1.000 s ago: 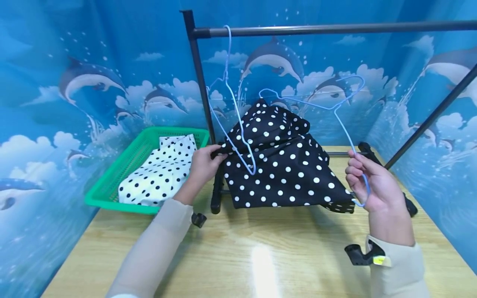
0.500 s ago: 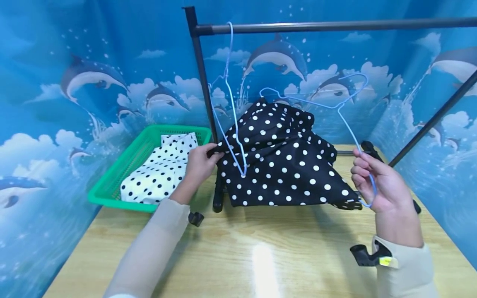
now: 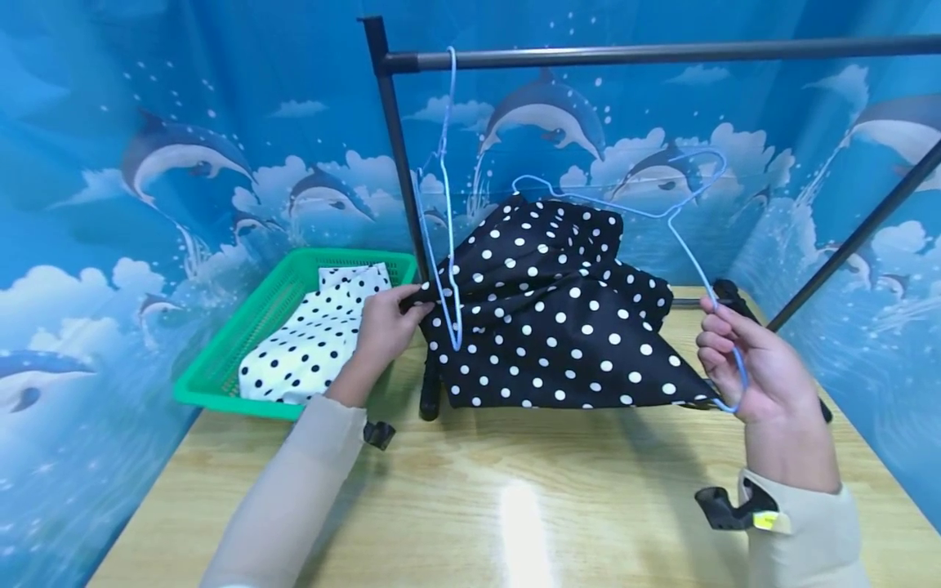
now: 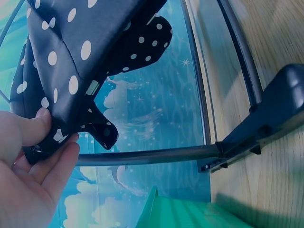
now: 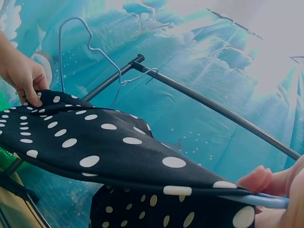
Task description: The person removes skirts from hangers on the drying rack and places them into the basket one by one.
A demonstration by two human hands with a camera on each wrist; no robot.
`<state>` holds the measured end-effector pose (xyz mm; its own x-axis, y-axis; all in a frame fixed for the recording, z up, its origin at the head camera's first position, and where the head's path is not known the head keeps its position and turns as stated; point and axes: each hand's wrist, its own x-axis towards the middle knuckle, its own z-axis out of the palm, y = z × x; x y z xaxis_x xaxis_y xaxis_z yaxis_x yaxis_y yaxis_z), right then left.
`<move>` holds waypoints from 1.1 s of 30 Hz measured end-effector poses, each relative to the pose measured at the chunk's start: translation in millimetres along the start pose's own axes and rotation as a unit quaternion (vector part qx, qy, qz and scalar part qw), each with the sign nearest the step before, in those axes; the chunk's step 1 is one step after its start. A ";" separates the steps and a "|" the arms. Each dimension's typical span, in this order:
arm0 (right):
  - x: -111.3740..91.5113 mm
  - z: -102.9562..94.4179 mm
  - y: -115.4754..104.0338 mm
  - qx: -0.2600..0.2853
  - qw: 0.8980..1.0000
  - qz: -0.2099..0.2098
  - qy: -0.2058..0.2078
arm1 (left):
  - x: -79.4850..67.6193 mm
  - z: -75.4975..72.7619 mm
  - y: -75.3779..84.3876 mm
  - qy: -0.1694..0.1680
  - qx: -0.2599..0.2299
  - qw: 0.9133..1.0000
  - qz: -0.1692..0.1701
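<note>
A black garment with white dots (image 3: 559, 327), its kind unclear, is stretched between my hands. My left hand (image 3: 385, 327) pinches its left edge; in the left wrist view, thumb and fingers (image 4: 61, 166) sandwich the folded cloth. With curled fingers, my right hand (image 3: 764, 367) grips a light blue wire hanger (image 3: 689, 253) by one arm. That hanger's lower end meets the garment's right corner, and its other shoulder reaches the cloth's top. The right wrist view shows the hanger (image 5: 273, 202) entering the dotted cloth beside my fingers. Part of the hanger is hidden by the cloth.
A second blue hanger (image 3: 448, 106) hangs from the black rack's rail (image 3: 662, 55), dangling in front of the garment's left part. On the left, a green basket (image 3: 235, 406) holds a white cloth with black dots (image 3: 316, 343). The wooden table (image 3: 456, 490) lies below.
My left hand has drawn the garment's edge slightly left, and the cloth looks tauter. The hanging hanger has swung left and turned. My right hand has shifted a little right with its hanger.
</note>
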<state>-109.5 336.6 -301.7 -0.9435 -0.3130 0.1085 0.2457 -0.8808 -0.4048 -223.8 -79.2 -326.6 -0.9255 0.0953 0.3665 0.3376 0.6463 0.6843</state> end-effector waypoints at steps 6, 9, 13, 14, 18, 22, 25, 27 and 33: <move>0.7 1.9 2.2 0.000 1.000 0.000 0.011 | -1.6 -4.7 -3.7 0.008 0.006 1.000 -0.002; 0.5 1.9 2.9 0.001 1.000 0.000 0.008 | -2.6 -7.0 -4.3 0.012 0.007 1.000 0.008; -0.9 2.4 3.8 0.001 1.000 -0.002 0.013 | -3.8 -9.5 -5.4 0.019 0.009 0.999 0.024; -1.0 2.3 4.0 0.001 1.000 -0.003 0.016 | -3.9 -10.1 -5.7 0.020 0.010 0.999 0.025; -1.5 0.9 4.6 -0.002 1.000 -0.004 0.018 | -5.4 -12.2 -6.3 0.016 0.008 1.000 0.022; -1.3 -1.1 4.3 0.000 1.000 -0.001 0.008 | -5.6 -13.2 -8.0 0.019 0.010 1.000 0.020; -1.4 -2.4 4.5 0.004 1.000 0.000 -0.002 | -5.0 -13.9 -9.4 0.023 0.012 0.999 0.022; -1.8 -2.9 4.8 0.007 1.000 -0.001 -0.008 | -5.0 -14.9 -9.5 0.024 0.010 0.999 0.023; -2.5 -0.4 5.4 0.000 1.000 -0.008 -0.012 | -3.9 -19.8 -10.7 0.034 -0.001 0.999 0.024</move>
<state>-106.0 332.8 -304.5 -0.9415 -0.3079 0.1369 0.2310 -0.8856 -0.4029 -220.4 -101.5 -322.9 -0.8946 0.0735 0.4407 0.3811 0.6403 0.6669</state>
